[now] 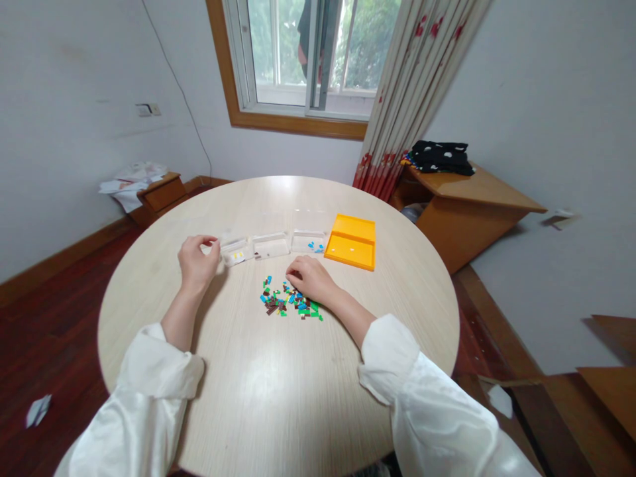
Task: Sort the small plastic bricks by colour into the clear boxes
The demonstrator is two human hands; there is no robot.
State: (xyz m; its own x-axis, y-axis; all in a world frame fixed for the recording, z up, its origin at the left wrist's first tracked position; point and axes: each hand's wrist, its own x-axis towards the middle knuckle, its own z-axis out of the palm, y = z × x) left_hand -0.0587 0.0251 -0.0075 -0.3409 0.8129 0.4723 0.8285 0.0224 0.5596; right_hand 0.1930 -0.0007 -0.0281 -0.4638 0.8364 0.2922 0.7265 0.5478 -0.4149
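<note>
My left hand (197, 262) hovers at the left end of a row of clear plastic boxes, thumb and index finger pinched together; anything between them is too small to make out. Beside it, the left clear box (237, 260) holds a few yellow and white pieces. A middle clear box (271, 254) contains a few dark bits, and the right clear box (303, 250) has several blue pieces. Over the back right of a loose pile of small building bricks (276, 305), brown, green and blue, is my right hand (313, 278). Its fingers are bent together, their tips partly hidden.
An open yellow case (350, 255) with a few white bits lies right of the boxes on the round table (258, 404). Behind the table are a window and a curtain (397, 99). A wooden cabinet (462, 205) with black cloth stands at the right.
</note>
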